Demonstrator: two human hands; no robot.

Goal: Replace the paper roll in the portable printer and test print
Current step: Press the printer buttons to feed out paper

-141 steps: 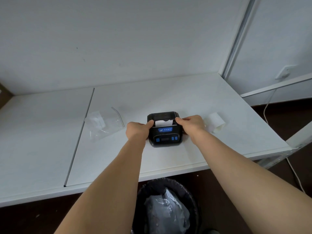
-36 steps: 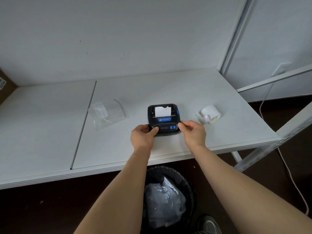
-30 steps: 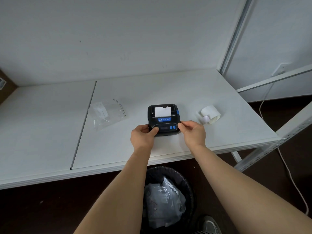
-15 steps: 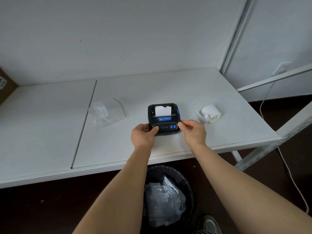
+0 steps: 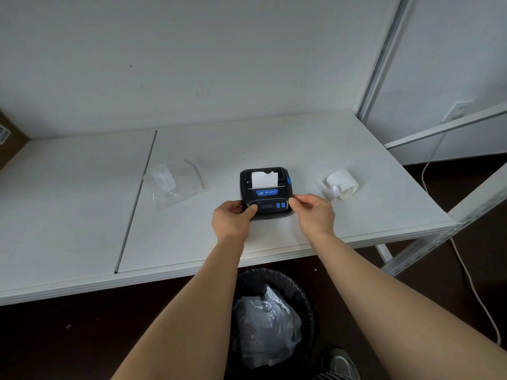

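A small black portable printer (image 5: 265,187) with blue buttons sits on the white table (image 5: 343,149), lid closed. A short strip of white paper (image 5: 264,179) sticks out of its slot. My left hand (image 5: 231,220) grips the printer's front left corner, thumb resting on its front panel. My right hand (image 5: 314,215) holds the front right corner, thumb near the blue buttons. A loose white paper roll (image 5: 341,184) lies on the table to the right of the printer.
A clear zip bag (image 5: 175,182) lies left of the printer. A black bin (image 5: 274,322) with a plastic liner stands under the table's front edge. A white shelf frame (image 5: 439,237) and a cable (image 5: 472,283) are at the right. A cardboard box (image 5: 8,138) shows at far left.
Since 4.7 s ago the lid has been shut and both hands slid from the lid's sides down to the printer's front corners. Over the last second nothing visibly moved.
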